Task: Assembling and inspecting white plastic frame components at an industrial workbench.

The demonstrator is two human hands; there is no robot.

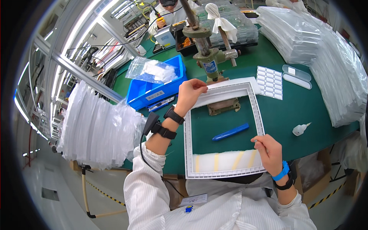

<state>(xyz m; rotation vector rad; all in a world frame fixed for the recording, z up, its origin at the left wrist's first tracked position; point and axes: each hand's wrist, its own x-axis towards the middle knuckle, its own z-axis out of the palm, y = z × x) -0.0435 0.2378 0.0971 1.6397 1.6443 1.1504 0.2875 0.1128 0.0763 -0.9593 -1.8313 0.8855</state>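
A white rectangular plastic frame (258, 115) with a ribbed edge lies on the green table in front of me, its near side close to my body. My left hand (190, 94) is over the frame's far left corner, thumb and fingers pinched together; what they hold, if anything, is hidden. My right hand (269, 153) is at the frame's right side, with a tiny greyish piece, too small to name, between thumb and forefinger. Inside the frame's opening lies a blue pen-shaped tool (230, 132). White foam (226, 160) with yellowish strips shows along the near side.
A green hand press (209, 57) stands beyond the frame. At left are a blue bin (157, 90) with bagged white parts and wrapped stacks (99, 126). To the right are a label sheet (269, 82), a small white bottle (300, 129) and bagged stacks (333, 73). A co-worker (168, 15) sits opposite.
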